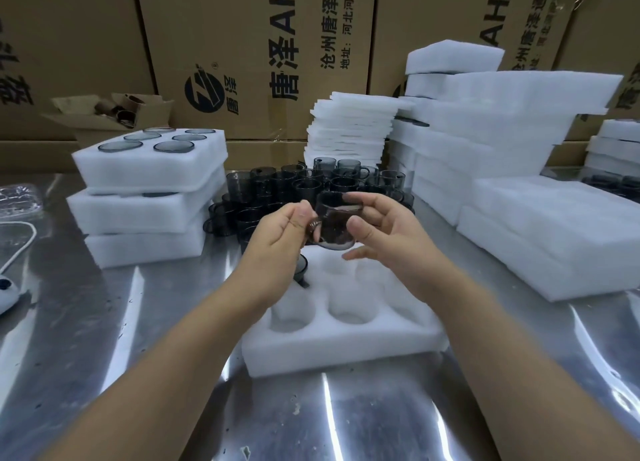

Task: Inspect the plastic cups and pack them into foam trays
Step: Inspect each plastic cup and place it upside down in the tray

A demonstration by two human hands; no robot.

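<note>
A smoky grey transparent cup (pixel 334 227) with a handle is held up above a white foam tray (pixel 343 332) that lies on the steel table. My right hand (pixel 384 232) grips the cup's body, thumb in front and fingers behind the rim. My left hand (pixel 277 239) pinches the cup's handle on its left side. One cup (pixel 300 266) sits in the tray's far left hole, partly hidden by my left wrist; the other holes I can see hold nothing. Behind my hands stands a crowd of several more grey cups (pixel 311 187).
At the left, three foam trays are stacked (pixel 149 197), the top one filled with cups. Piles of foam sheets (pixel 349 131) and foam blocks (pixel 519 183) stand behind and to the right. Cardboard boxes (pixel 256 55) wall the back. A white cord (pixel 20 246) lies at the far left.
</note>
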